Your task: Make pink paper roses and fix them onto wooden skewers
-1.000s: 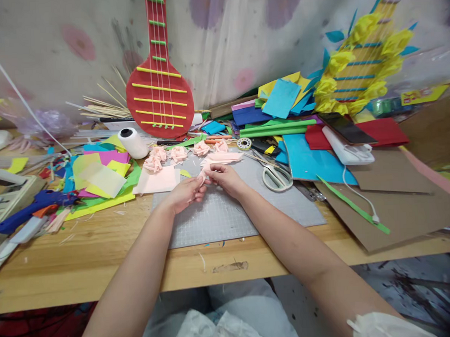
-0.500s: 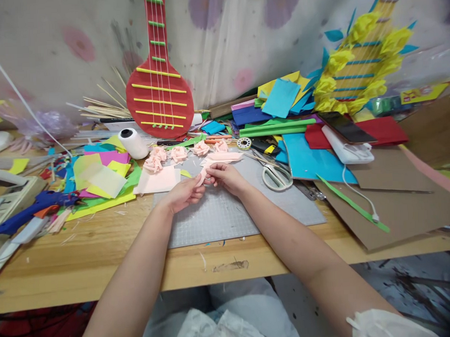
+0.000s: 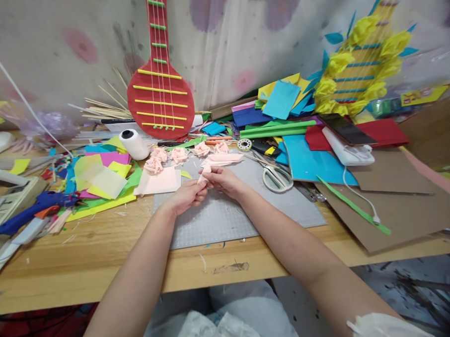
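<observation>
Both hands meet over a grey cutting mat (image 3: 227, 213) on a cluttered wooden table (image 3: 102, 258), the left hand (image 3: 187, 196) and right hand (image 3: 225, 181) each pinching a small pink paper strip (image 3: 204, 173) held just above the mat. Fingers hide most of the strip, so its folds are hard to make out. Finished pink paper roses (image 3: 179, 154) lie beyond; scissors (image 3: 275, 176) rest to the right.
</observation>
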The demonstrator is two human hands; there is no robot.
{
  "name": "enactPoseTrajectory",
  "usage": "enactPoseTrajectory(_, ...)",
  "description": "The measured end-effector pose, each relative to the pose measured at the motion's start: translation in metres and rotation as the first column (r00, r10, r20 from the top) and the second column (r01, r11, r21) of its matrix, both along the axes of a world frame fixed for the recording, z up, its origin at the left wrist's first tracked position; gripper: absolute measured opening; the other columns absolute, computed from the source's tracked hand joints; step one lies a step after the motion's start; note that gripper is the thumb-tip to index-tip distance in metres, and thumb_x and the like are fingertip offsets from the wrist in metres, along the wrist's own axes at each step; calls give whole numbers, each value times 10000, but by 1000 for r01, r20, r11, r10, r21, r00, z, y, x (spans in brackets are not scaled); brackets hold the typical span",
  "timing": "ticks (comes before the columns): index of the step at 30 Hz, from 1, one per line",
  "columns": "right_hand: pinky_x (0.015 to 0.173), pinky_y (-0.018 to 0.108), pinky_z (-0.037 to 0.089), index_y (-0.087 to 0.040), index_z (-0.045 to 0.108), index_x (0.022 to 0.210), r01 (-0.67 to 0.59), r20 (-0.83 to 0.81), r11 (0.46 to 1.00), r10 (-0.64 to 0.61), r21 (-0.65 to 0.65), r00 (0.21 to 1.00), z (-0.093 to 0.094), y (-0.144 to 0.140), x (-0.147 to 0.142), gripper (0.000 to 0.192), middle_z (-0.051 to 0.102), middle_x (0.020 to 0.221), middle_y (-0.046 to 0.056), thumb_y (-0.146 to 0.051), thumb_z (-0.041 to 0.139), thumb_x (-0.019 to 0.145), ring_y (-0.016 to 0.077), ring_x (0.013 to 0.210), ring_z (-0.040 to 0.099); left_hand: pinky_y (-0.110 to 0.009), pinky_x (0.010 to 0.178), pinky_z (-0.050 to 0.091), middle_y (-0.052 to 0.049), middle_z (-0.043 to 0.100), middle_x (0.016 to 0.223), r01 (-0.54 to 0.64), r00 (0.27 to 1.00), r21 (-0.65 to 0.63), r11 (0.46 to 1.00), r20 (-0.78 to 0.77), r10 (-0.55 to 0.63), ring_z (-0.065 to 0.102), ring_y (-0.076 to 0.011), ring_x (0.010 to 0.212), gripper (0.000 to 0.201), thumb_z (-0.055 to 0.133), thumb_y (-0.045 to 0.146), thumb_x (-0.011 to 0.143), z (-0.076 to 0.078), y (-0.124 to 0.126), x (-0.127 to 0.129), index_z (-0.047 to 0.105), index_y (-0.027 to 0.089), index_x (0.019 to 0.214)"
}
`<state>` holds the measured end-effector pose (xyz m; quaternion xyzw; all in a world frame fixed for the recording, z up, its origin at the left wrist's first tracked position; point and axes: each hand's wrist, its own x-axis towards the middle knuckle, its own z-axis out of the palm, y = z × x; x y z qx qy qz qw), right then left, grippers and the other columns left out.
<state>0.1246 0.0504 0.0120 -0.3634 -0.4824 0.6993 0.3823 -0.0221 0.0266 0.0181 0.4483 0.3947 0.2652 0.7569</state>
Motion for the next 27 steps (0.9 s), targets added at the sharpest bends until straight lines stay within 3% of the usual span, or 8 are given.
enactPoseTrajectory(5,386,191,156,-129,552,620,60,63,998,-61,14,996,-2,0,-6,315,459,409,-58,-396,709,564,28,376,345,-124,345,118,77,241,514,9,1000,11,1000,-9,-9,163,-22,385,204,435,332,826,1,-2,3,492,139,790)
enactPoseTrajectory(11,382,216,69,-159,499,564,182,-11,983,-183,-25,983,-2,1,-6,316,257,354,-115,-408,694,551,15,339,153,-122,343,101,82,196,508,26,1000,-104,994,6,-25,153,-19,377,233,407,327,843,5,-2,2,509,122,800)
enactPoseTrajectory(14,383,222,75,-170,497,569,233,-8,973,-233,-11,973,-3,4,-6,294,241,363,-113,-401,678,557,26,349,144,-117,339,98,82,186,512,46,999,-153,987,30,-42,149,-14,372,240,416,328,839,7,-2,0,516,117,784)
enactPoseTrajectory(16,384,220,117,-174,532,616,330,46,943,-333,50,942,-5,10,0,251,271,377,-104,-396,646,587,40,360,178,-112,336,100,82,189,512,56,998,-171,984,34,-51,152,-10,368,241,421,321,839,7,-2,-1,522,112,776)
enactPoseTrajectory(19,460,224,288,-173,579,662,481,209,807,-564,341,799,-7,24,20,204,454,483,-48,-376,582,654,78,455,368,-105,329,109,81,202,506,-24,998,-172,985,56,34,168,-9,360,238,396,295,852,9,0,-3,517,107,773)
enactPoseTrajectory(22,665,299,400,-181,642,800,343,402,620,-749,706,527,-9,35,47,199,627,771,38,-306,510,720,165,700,525,-102,317,117,82,210,494,-235,957,-170,957,134,259,179,-15,351,232,355,277,870,9,5,-6,497,116,781)
enactPoseTrajectory(25,865,372,369,-164,639,973,45,503,558,-777,829,379,-14,42,65,288,628,1007,93,-204,479,737,230,965,513,-104,308,123,86,210,482,-374,883,-196,906,222,413,186,-19,341,225,338,267,879,9,10,-9,481,121,785)
enactPoseTrajectory(27,913,394,344,-150,610,1052,-39,552,574,-764,818,332,-19,45,69,336,609,1072,108,-198,480,746,244,1027,489,-107,305,123,86,211,478,-401,850,-221,889,272,452,187,-21,335,226,329,263,883,9,12,-11,477,123,784)
